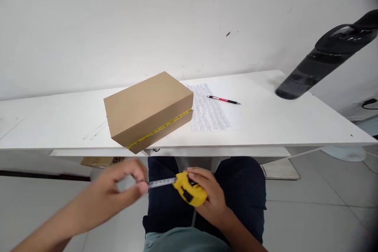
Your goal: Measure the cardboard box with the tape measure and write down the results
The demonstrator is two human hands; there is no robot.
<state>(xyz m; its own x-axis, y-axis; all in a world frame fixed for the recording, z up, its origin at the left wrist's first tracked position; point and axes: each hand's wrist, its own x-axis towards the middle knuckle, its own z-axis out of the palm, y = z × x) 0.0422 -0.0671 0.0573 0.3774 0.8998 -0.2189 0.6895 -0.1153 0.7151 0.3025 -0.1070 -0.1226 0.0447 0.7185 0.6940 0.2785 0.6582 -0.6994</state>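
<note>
My right hand (211, 197) is wrapped round a yellow tape measure (189, 191) above my lap, below the table's front edge. My left hand (121, 189) pinches the end of its short drawn-out blade (161, 183) between thumb and fingertips; this hand is slightly blurred. A closed brown cardboard box (147, 108) sits on the white table (265, 122), turned at an angle, with a yellow strip running along its front upper edge.
Right of the box lies a sheet of handwritten paper (209, 112), and beyond it a red and black pen (223, 100). A black cylindrical object (321, 63) leans over the table's right end. Some cardboard (99, 161) lies under the table on the tiled floor.
</note>
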